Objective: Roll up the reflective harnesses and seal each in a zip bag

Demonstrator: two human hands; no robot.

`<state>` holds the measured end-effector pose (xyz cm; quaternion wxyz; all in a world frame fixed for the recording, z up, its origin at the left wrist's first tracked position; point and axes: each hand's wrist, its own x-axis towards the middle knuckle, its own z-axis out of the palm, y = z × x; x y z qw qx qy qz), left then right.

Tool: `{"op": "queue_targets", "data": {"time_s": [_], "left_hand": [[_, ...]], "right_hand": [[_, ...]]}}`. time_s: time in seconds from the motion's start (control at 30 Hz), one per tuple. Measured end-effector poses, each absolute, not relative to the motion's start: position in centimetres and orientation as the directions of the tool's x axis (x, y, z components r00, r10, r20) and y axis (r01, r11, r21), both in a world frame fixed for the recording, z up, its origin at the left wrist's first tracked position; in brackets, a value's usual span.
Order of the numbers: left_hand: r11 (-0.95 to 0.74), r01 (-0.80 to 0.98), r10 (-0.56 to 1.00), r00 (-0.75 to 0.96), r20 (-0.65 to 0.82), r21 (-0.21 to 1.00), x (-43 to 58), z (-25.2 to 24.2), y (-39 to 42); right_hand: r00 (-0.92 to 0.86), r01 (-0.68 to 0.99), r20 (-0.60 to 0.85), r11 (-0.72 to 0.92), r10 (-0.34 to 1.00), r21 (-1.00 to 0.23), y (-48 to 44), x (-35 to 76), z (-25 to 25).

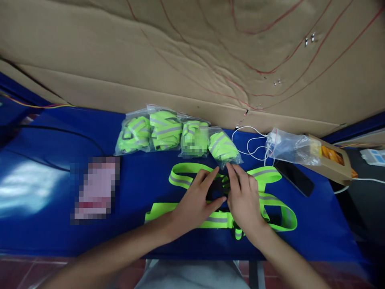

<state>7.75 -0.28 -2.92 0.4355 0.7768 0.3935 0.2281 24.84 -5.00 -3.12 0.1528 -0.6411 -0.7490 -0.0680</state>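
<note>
A neon-green reflective harness (218, 219) with grey stripes and black fittings lies spread in loops on the blue table in front of me. My left hand (197, 196) is over its middle, index finger and thumb held apart, with nothing plainly between them. Close beside it, my right hand (245, 194) has its fingers together, bent down on the harness near a dark fitting (225, 181); its thumb is hidden. The right loop (288, 218) of the harness stands on edge past that hand. A short strap end (238, 233) hangs below.
Several clear bags of folded green straps (165, 130) line the back, against a brown cardboard panel (120, 52). A blurred-out pinkish item (98, 186) lies left. To the right are a black phone (294, 177), a white cable (251, 150), a plastic bag (288, 146) and a cardboard box (339, 162).
</note>
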Motion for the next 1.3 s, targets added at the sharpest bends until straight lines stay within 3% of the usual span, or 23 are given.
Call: {"op": "queue_targets", "data": {"time_s": [0.33, 0.5, 0.63, 0.73, 0.83, 0.97, 1.07, 1.17, 1.3], "left_hand": [[-0.491, 0.276, 0.686, 0.707, 0.172, 0.826, 6.3, -1.3, -0.4], [-0.541, 0.229, 0.650, 0.724, 0.230, 0.809, 4.8, 2.3, 0.5], [-0.647, 0.220, 0.596, 0.744, 0.303, 0.730, 4.1, 4.8, 1.0], [-0.560, 0.148, 0.678, 0.646, 0.349, 0.815, 4.5, 3.4, 1.5], [-0.392, 0.203, 0.750, 0.635, 0.184, 0.897, 5.2, 0.8, 2.1], [-0.345, 0.232, 0.692, 0.718, 0.079, 0.910, 5.0, 0.0, 2.7], [-0.360, 0.279, 0.630, 0.776, 0.011, 0.890, 4.4, 1.0, 2.8], [-0.339, 0.340, 0.606, 0.792, -0.073, 0.877, 4.2, 1.5, 2.8], [-0.154, 0.326, 0.563, 0.805, -0.188, 0.933, 4.0, 1.5, 2.9]], "right_hand": [[-0.361, 0.848, 0.338, 0.457, 0.869, -0.270, -6.0, 24.6, -2.1], [-0.381, 0.761, 0.204, 0.431, 0.902, -0.484, -5.2, 27.2, 1.4], [-0.494, 0.626, 0.200, 0.506, 0.846, -0.594, -4.3, 28.7, 3.9], [-0.552, 0.436, 0.115, 0.403, 0.826, -0.805, -3.6, 28.2, 2.8], [-0.478, 0.419, 0.035, 0.262, 0.878, -0.869, -2.8, 27.1, 0.4], [-0.383, 0.413, 0.041, 0.210, 0.923, -0.886, -2.6, 26.7, -0.9], [-0.143, 0.301, 0.091, 0.131, 0.986, -0.945, -2.9, 27.2, -0.5], [0.059, 0.158, 0.028, 0.019, 0.998, -0.987, -3.2, 27.5, -0.1], [0.093, -0.065, -0.111, -0.105, 0.989, -0.992, -3.7, 27.8, 0.1]]}}
